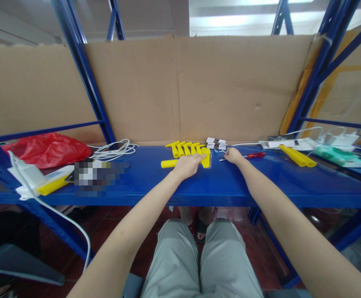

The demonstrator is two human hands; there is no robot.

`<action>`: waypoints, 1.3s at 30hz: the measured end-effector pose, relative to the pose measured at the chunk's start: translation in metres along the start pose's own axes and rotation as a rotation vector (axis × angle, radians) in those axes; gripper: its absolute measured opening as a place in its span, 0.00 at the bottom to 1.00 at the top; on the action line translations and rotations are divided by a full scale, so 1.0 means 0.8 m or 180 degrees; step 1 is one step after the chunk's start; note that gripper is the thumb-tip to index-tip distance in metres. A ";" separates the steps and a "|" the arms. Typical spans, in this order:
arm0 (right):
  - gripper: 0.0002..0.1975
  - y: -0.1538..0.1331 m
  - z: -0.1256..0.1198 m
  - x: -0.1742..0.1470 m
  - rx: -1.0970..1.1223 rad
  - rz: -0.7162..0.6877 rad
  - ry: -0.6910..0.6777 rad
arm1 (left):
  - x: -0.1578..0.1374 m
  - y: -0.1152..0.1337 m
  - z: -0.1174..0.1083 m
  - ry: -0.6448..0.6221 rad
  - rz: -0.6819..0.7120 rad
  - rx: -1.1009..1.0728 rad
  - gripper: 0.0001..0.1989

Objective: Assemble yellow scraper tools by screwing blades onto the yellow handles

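Note:
My left hand (187, 165) lies at the middle of the blue shelf, its fingers closed at a yellow plastic piece (207, 159). A row of several yellow T-shaped handles (180, 149) stands just behind it, and a yellow tube (168, 164) lies by its left side. My right hand (234, 155) is closed, fingertips pressed together low over the shelf; whatever they pinch is hidden. Under that hand runs a screwdriver (255, 155) with a red handle, its tip showing to the left. Tiny light bits (219, 151) lie beside the fingertips, in front of a stack of white-and-dark parts (216, 143).
A red plastic bag (48, 150), coiled white cable (115, 150) and white device with a yellow handle (53, 185) occupy the left. Two yellow tubes (297, 156), a power strip (287, 143) and a green-and-white package (338, 156) lie right. Cardboard (199, 91) closes the back between blue posts.

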State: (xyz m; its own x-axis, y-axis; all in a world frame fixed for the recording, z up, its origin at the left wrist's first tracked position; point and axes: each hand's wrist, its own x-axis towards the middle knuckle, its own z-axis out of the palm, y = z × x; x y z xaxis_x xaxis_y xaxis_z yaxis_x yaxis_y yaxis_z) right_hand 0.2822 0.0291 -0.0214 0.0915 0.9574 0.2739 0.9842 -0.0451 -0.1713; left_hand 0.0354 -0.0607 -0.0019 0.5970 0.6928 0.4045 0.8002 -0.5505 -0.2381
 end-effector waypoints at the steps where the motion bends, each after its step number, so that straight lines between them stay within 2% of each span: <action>1: 0.12 0.000 0.000 0.000 -0.0002 -0.0011 -0.0014 | 0.000 0.000 0.000 -0.0001 0.0000 -0.0001 0.25; 10: 0.18 -0.001 0.004 0.002 -0.0029 0.0074 -0.0116 | 0.000 0.001 -0.001 0.0003 -0.0004 0.0026 0.25; 16: 0.19 -0.007 0.001 -0.004 0.0024 0.0315 -0.0143 | 0.000 0.000 0.000 0.0040 -0.0014 -0.0010 0.25; 20: 0.17 -0.008 -0.003 -0.007 0.0066 0.0226 -0.0173 | -0.002 -0.006 -0.001 0.0230 -0.0104 -0.0184 0.25; 24: 0.16 -0.009 -0.006 -0.008 0.0116 0.0157 -0.0155 | 0.001 -0.018 -0.004 0.0663 -0.0499 -0.0508 0.25; 28: 0.16 -0.009 -0.007 -0.009 0.0224 0.0152 -0.0116 | 0.019 -0.028 -0.012 0.1367 -0.0912 -0.1432 0.20; 30: 0.16 -0.009 -0.006 -0.008 0.0288 0.0106 -0.0136 | 0.032 -0.030 -0.020 0.1662 -0.1335 -0.2169 0.16; 31: 0.16 -0.009 -0.006 -0.008 0.0309 0.0083 -0.0143 | 0.039 -0.030 -0.024 0.1669 -0.1537 -0.2562 0.14; 35: 0.15 -0.007 -0.004 -0.006 0.0317 0.0034 -0.0079 | 0.059 -0.025 -0.036 0.1330 -0.2281 -0.4096 0.07; 39: 0.14 -0.005 0.001 -0.004 0.0354 0.0007 0.0001 | 0.064 -0.017 -0.028 0.0736 -0.2401 -0.5299 0.07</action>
State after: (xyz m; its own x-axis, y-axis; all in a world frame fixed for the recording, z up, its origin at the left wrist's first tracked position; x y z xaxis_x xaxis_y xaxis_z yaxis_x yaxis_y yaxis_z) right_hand 0.2780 0.0267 -0.0219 0.0937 0.9572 0.2737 0.9611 -0.0152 -0.2758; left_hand 0.0539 -0.0282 0.0417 0.0476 0.9902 0.1311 -0.1030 -0.1257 0.9867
